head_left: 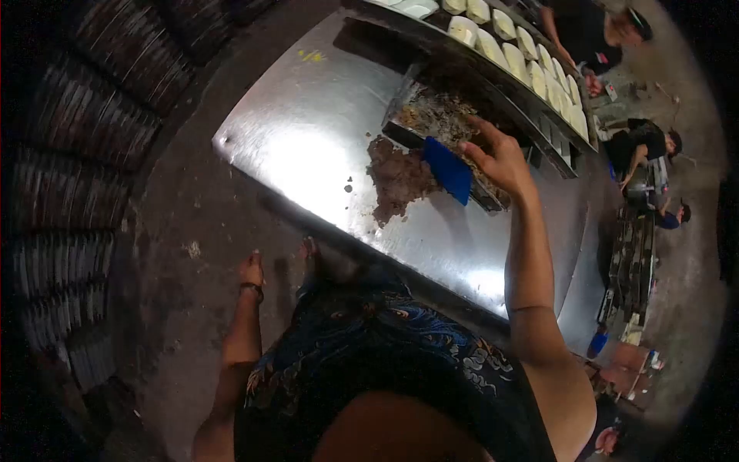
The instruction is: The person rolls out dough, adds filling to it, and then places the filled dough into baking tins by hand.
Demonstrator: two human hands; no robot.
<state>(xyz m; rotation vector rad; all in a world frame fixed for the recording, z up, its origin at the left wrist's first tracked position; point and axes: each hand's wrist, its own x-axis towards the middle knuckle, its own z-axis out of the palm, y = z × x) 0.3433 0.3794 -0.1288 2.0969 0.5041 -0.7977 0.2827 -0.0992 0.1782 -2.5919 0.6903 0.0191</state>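
Note:
My right hand (499, 158) reaches over the metal table with thumb and fingers apart. The thumb tip is close to the upper edge of a blue flat scraper (449, 171). That scraper stands tilted between a patch of brown, dough-like material (396, 175) and a metal tray (402, 135). Light, crumbly residue (440, 112) covers the tray's inside, and part of the tray is hidden behind my hand. Away from the table, my left hand (251, 271) hangs low at my side over the floor, a dark band on its wrist, its fingers loosely extended with nothing in them.
The steel table (323, 115) has a sharp front edge and corner. Beyond it, a rack holds several pale, oblong pieces (531, 65). Dark stacked slats (61, 269) line the left. Several people (643, 146) work at the right, near a long rack (631, 262).

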